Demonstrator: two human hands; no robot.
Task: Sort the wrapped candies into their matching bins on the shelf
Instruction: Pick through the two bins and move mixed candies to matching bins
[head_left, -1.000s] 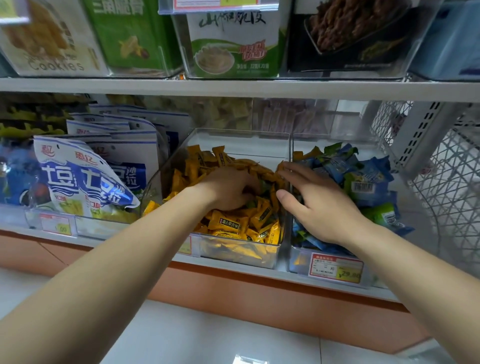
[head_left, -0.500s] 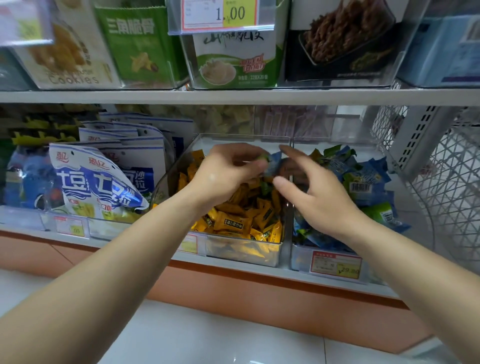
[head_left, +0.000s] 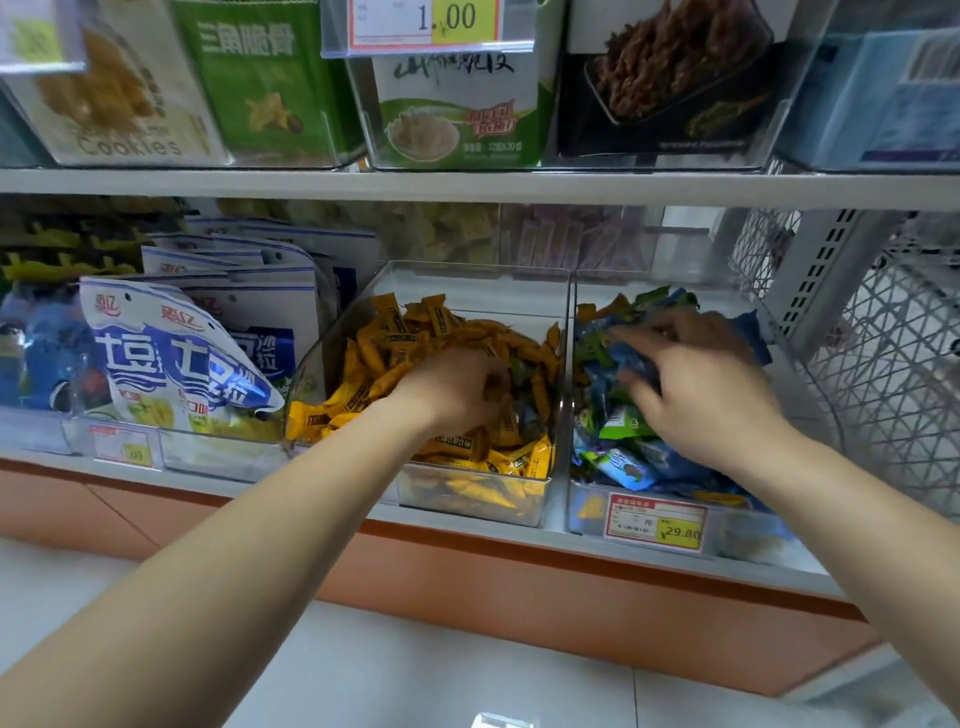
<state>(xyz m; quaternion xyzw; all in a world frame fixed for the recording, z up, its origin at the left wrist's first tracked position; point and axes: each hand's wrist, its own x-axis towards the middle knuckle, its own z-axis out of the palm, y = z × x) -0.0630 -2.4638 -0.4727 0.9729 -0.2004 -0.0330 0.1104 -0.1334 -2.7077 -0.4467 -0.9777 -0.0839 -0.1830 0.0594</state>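
Here, the left hand (head_left: 452, 395) is sunk knuckles-up into the yellow candies (head_left: 395, 338) that fill the middle bin (head_left: 467, 267), its fingers curled down into the heap. Whether they pinch a wrapper cannot be told, as the tips are hidden. A green wrapper (head_left: 517, 370) shows among the yellow just beside those fingers, close to the clear wall shared with the right bin (head_left: 649, 275). On the far side of that wall the right hand (head_left: 696, 395) lies palm-down on the blue and green candies (head_left: 623, 462), fingers spread and blurred, gripping nothing that can be made out. Both bins are open at the top, with free room up to the edge of the upper shelf (head_left: 467, 187). To the right the room is tighter: a white mesh panel (head_left: 893, 374) stands near the right bin's side. On the left, snack bags (head_left: 176, 358) crowd the middle bin's curved wall.
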